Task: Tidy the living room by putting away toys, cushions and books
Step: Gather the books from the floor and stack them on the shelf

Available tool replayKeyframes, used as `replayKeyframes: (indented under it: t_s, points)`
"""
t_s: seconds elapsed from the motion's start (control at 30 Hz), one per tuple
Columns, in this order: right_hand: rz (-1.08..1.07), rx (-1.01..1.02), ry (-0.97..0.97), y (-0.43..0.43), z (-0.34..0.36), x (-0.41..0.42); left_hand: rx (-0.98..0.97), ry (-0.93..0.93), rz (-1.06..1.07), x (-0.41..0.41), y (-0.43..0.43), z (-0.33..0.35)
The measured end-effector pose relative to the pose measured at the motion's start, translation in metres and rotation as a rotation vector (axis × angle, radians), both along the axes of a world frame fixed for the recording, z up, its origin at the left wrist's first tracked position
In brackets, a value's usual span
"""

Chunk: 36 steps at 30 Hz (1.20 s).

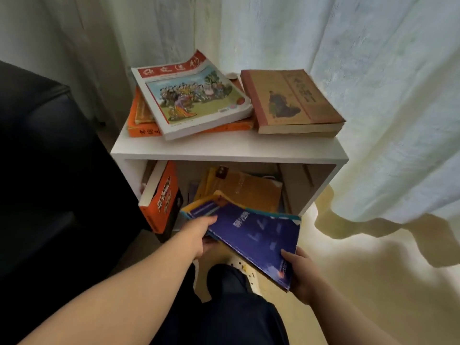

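Note:
A purple-blue book (258, 235) tops a small stack held at the mouth of the white shelf unit (231, 151). My left hand (199, 235) grips the stack's left edge, thumb on top and fingers underneath. My right hand (302, 275) holds the book's near right corner. Inside the shelf an orange book (161, 195) leans at the left and a yellow-brown book (246, 190) lies tilted behind. On top lie a cartoon-cover book (191, 95) over an orange book (142, 120), and a brown book (291, 100) to the right.
A dark sofa (44, 170) stands close on the left of the shelf. Pale curtains (385, 108) hang behind and to the right, pooling on the light floor (373, 282). My dark-trousered leg (231, 307) is below the held books.

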State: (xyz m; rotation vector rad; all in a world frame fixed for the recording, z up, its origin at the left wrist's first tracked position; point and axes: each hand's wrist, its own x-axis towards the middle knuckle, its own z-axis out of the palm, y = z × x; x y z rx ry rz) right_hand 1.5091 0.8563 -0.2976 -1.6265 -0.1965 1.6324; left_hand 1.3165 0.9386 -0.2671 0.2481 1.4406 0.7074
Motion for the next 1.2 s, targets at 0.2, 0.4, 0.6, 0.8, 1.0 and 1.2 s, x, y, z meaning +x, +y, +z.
replayKeyframes:
  t_s: [0.2,0.4,0.6,0.8,1.0,1.2]
  points:
    - [-0.052,0.086,-0.073,0.074,0.005,0.006,0.064,-0.212,0.137,-0.006,0.044,-0.013]
    - [-0.133,0.046,-0.217,0.134,-0.009,0.014,0.088,-0.265,0.050,0.001,0.090,-0.029]
    - [0.051,-0.075,-0.448,0.158,-0.034,0.019,-0.154,0.086,-0.364,0.006,0.105,-0.050]
    - [0.211,-0.041,-0.532,0.146,-0.024,0.003,-0.080,0.212,-0.370,0.005,0.096,-0.040]
    - [0.368,0.039,-0.576,0.126,0.020,-0.011,0.074,0.256,-0.402,-0.006,0.067,0.016]
    - [0.429,0.219,-0.532,0.103,0.110,-0.029,0.251,0.356,-0.380,-0.033,0.038,0.091]
